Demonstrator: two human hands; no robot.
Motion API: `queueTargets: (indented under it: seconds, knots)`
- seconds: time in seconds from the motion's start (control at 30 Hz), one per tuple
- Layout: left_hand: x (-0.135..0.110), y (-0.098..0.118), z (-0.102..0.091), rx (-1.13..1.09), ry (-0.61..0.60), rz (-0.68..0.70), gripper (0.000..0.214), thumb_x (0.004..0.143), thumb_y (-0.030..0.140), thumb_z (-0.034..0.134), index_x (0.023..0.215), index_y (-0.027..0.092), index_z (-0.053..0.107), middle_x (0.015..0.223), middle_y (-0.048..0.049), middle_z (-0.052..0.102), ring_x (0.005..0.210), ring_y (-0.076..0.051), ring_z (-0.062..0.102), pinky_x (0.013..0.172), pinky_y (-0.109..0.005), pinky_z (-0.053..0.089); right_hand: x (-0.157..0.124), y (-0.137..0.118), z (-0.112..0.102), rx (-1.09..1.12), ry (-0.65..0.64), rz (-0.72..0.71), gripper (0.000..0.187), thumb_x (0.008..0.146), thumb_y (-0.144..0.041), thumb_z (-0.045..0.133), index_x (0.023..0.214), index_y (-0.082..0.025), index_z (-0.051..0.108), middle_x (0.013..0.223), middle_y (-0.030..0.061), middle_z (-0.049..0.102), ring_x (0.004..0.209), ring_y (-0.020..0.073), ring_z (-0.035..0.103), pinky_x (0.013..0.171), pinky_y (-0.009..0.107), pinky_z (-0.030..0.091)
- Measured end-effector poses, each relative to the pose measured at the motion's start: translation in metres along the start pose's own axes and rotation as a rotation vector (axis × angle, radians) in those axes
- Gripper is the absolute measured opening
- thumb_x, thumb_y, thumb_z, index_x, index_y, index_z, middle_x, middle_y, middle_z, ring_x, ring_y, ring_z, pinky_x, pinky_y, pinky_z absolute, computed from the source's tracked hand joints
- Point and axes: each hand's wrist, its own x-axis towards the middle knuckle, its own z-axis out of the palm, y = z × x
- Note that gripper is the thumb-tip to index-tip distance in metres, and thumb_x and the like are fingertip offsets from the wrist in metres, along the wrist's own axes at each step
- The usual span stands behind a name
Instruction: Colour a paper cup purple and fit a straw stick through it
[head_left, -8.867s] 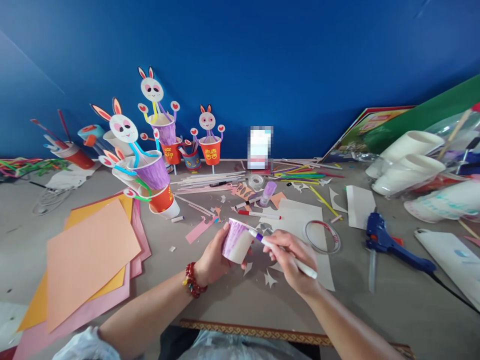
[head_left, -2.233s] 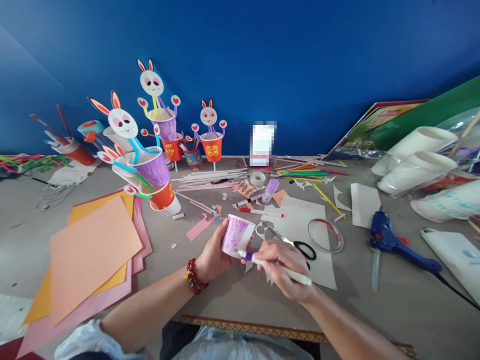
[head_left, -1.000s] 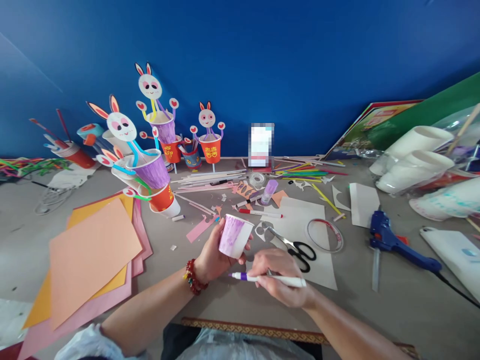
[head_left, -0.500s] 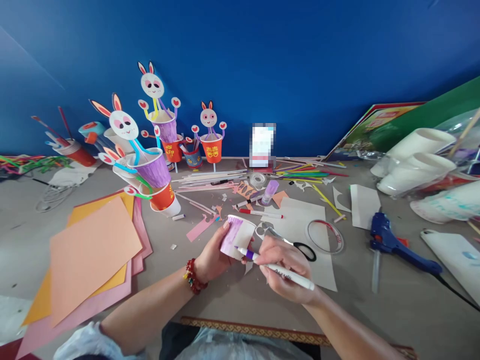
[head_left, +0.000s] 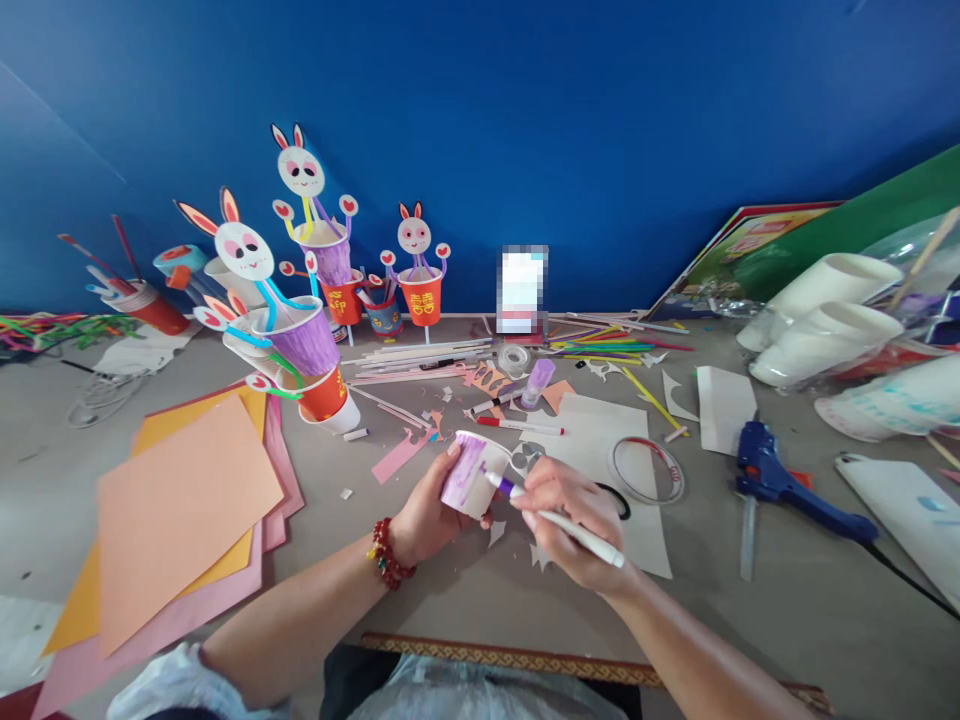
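A white paper cup (head_left: pixel 474 474), partly coloured in purple strokes, is tilted in my left hand (head_left: pixel 427 505), whose fingers wrap round it. My right hand (head_left: pixel 574 515) is closed on a white marker (head_left: pixel 581 538) with a purple band, its tip at the cup's side where the purple meets the white. Just beyond the right hand lie scissors (head_left: pixel 616 500), mostly hidden by it, on a white paper sheet (head_left: pixel 645 540). A red-and-white marker (head_left: pixel 521 426) lies behind the cup.
Rabbit figures on cups (head_left: pixel 300 340) stand at the back left, above coloured paper sheets (head_left: pixel 187 510). To the right are a tape roll (head_left: pixel 681 480), a blue glue gun (head_left: pixel 769 470) and stacked paper cups (head_left: pixel 832 300). Pipe cleaners (head_left: pixel 607 345) and paper scraps lie behind.
The marker tip has moved up along the cup's side, and my right hand has shifted slightly up with it, covering more of the scissors. The left hand still holds the cup in about the same place.
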Motion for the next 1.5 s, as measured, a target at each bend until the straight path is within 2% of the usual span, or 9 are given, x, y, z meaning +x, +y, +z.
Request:
queueTargets:
  seconds: [0.13, 0.33, 0.5, 0.67, 0.83, 1.0, 1.13, 1.3, 1.5]
  knots:
    - [0.0008, -0.0014, -0.0026, -0.001, 0.046, 0.02, 0.049, 0.088, 0.055, 0.056, 0.103, 0.011, 0.069, 0.089, -0.0128, 0.072, 0.071, -0.02, 0.067, 0.061, -0.027, 0.049, 0.0003, -0.0025, 0.0047, 0.068, -0.137, -0.068, 0.024, 0.079, -0.005, 0.054, 0.09, -0.022, 0.068, 0.066, 0.0017, 0.063, 0.061, 0.0165, 0.059, 0.057, 0.03, 0.047]
    - [0.0007, -0.0015, -0.0024, 0.049, -0.023, 0.04, 0.051, 0.086, 0.059, 0.057, 0.102, 0.011, 0.069, 0.085, -0.0117, 0.071, 0.066, -0.019, 0.064, 0.053, -0.027, 0.047, 0.0026, -0.004, 0.0008, 0.086, -0.015, -0.019, 0.023, 0.081, -0.005, 0.055, 0.092, -0.02, 0.067, 0.065, 0.0023, 0.062, 0.06, 0.0169, 0.059, 0.056, 0.031, 0.046]
    - [-0.0004, -0.0013, -0.0008, 0.048, -0.009, 0.054, 0.051, 0.086, 0.058, 0.058, 0.103, 0.011, 0.069, 0.084, -0.0115, 0.07, 0.068, -0.02, 0.064, 0.054, -0.027, 0.048, 0.0035, -0.0025, -0.0008, 0.057, -0.069, -0.068, 0.027, 0.078, -0.002, 0.057, 0.094, -0.02, 0.068, 0.069, 0.0029, 0.064, 0.062, 0.0161, 0.059, 0.058, 0.03, 0.048]
    - [-0.0008, -0.0008, -0.0004, 0.027, -0.017, 0.031, 0.048, 0.087, 0.055, 0.058, 0.109, 0.013, 0.067, 0.089, -0.0099, 0.069, 0.071, -0.02, 0.065, 0.052, -0.027, 0.049, 0.0022, 0.0015, -0.0037, -0.063, 0.068, -0.022, 0.027, 0.082, -0.002, 0.055, 0.097, -0.02, 0.068, 0.073, 0.0046, 0.062, 0.066, 0.018, 0.059, 0.059, 0.032, 0.049]
    - [-0.0005, -0.0033, -0.0021, 0.036, 0.005, 0.056, 0.05, 0.087, 0.057, 0.058, 0.105, 0.011, 0.068, 0.084, -0.011, 0.07, 0.068, -0.02, 0.065, 0.054, -0.027, 0.048, 0.0004, 0.0014, -0.0003, 0.034, -0.114, -0.101, 0.028, 0.079, -0.002, 0.057, 0.097, -0.021, 0.067, 0.071, 0.003, 0.065, 0.064, 0.0167, 0.06, 0.06, 0.031, 0.05]
    - [-0.0007, -0.0026, -0.0005, 0.044, -0.011, 0.025, 0.048, 0.088, 0.055, 0.057, 0.11, 0.014, 0.067, 0.088, -0.0103, 0.07, 0.071, -0.02, 0.065, 0.053, -0.027, 0.048, 0.0011, 0.0015, -0.0031, -0.061, 0.068, -0.01, 0.025, 0.083, -0.004, 0.055, 0.097, -0.021, 0.068, 0.072, 0.0038, 0.063, 0.066, 0.0179, 0.06, 0.06, 0.032, 0.049]
    - [-0.0007, -0.0027, -0.0007, 0.057, -0.01, 0.039, 0.052, 0.087, 0.058, 0.057, 0.107, 0.011, 0.068, 0.081, -0.0098, 0.07, 0.064, -0.019, 0.063, 0.053, -0.027, 0.047, 0.0002, 0.0013, -0.0017, 0.014, -0.083, -0.073, 0.027, 0.08, -0.003, 0.057, 0.096, -0.022, 0.067, 0.071, 0.0028, 0.065, 0.064, 0.017, 0.061, 0.06, 0.031, 0.05]
    - [-0.0013, -0.0023, 0.0004, 0.06, -0.028, 0.026, 0.051, 0.087, 0.056, 0.057, 0.115, 0.014, 0.066, 0.085, -0.0098, 0.07, 0.068, -0.019, 0.064, 0.053, -0.026, 0.047, -0.0002, 0.0018, -0.0027, -0.052, 0.073, -0.006, 0.027, 0.082, -0.002, 0.055, 0.098, -0.02, 0.067, 0.073, 0.0041, 0.062, 0.066, 0.0176, 0.059, 0.06, 0.032, 0.048]
    - [-0.0015, -0.0025, -0.0002, 0.065, -0.005, 0.046, 0.052, 0.087, 0.057, 0.058, 0.112, 0.013, 0.067, 0.084, -0.01, 0.069, 0.068, -0.019, 0.064, 0.054, -0.027, 0.048, 0.0017, -0.0013, -0.0021, -0.012, -0.055, -0.051, 0.024, 0.083, -0.005, 0.055, 0.095, -0.021, 0.068, 0.068, 0.0028, 0.064, 0.063, 0.0174, 0.06, 0.059, 0.031, 0.049]
